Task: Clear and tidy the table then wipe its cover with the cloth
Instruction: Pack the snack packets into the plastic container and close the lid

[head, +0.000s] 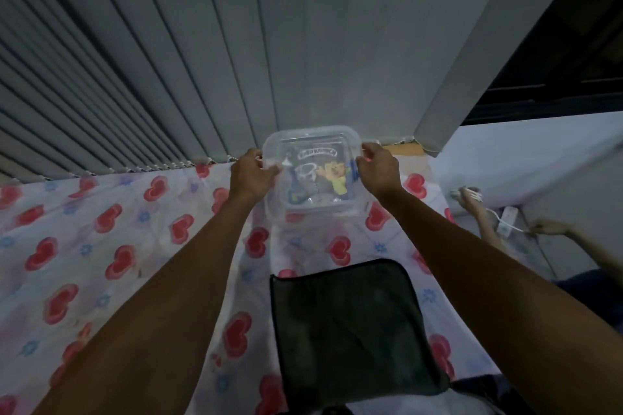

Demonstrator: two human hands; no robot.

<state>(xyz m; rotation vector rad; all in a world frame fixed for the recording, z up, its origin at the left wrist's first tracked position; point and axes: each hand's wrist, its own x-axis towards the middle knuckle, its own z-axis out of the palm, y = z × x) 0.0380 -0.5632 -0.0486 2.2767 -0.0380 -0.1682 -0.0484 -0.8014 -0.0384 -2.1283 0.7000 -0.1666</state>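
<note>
A clear square plastic container (312, 145) with printed packets inside is at the far edge of the table, close to the blinds. My left hand (251, 175) grips its left side and my right hand (379, 170) grips its right side. Whether the container rests on the cover or is lifted I cannot tell. The table cover (111, 246) is white with red hearts and small blue flowers. A dark folded cloth (350, 327) lies flat on the cover near me, between my forearms.
Grey vertical blinds (168, 61) hang right behind the table's far edge. At the right, past the table's edge, another person's hands (472, 199) handle a white cable and a white power strip (505, 221) by a pale ledge.
</note>
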